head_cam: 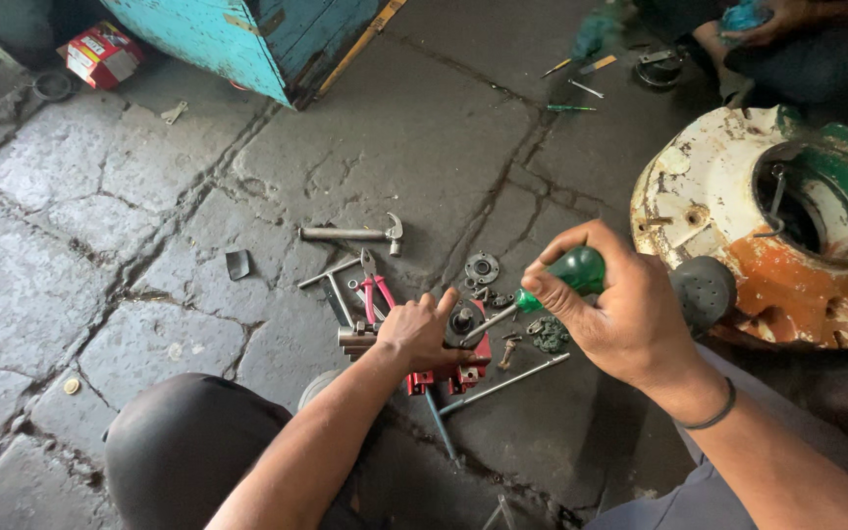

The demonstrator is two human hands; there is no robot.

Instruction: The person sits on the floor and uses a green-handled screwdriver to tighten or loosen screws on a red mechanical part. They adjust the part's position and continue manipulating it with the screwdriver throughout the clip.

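Left hand [414,332]: it lies on top of a small red machine part [453,371] and presses it down on the stone floor [130,245]; the fingers are curled over the part, the thumb is stretched toward the screwdriver tip.
Right hand [609,309]: the fingers are closed tight around the green handle of a screwdriver [569,275]; the thumb lies along the handle.
Screwdriver: it goes slanted down from the right fingers to the left; the metal tip meets a round dark piece [463,320] on top of the red part, just beside the left thumb.
Red machine part: under the left palm, only the lower edge and the right side are visible below the fingers.
Beyond the left fingers: red-handled pliers [377,292] and a metal T-shaped key [334,285], near the knuckles; farther away a small hammer [360,234].
Between the two hands: small screws, a dark round flange [481,267] and a green gasket [549,336] lie on the floor.
Below the right fingers: a long thin metal rod [507,383] lies slanted.
Right of the right hand: a big round casing [768,226], white, orange and green, with a hole on top.
Far corner: another person's hand [772,22] with a blue-green object, well apart.
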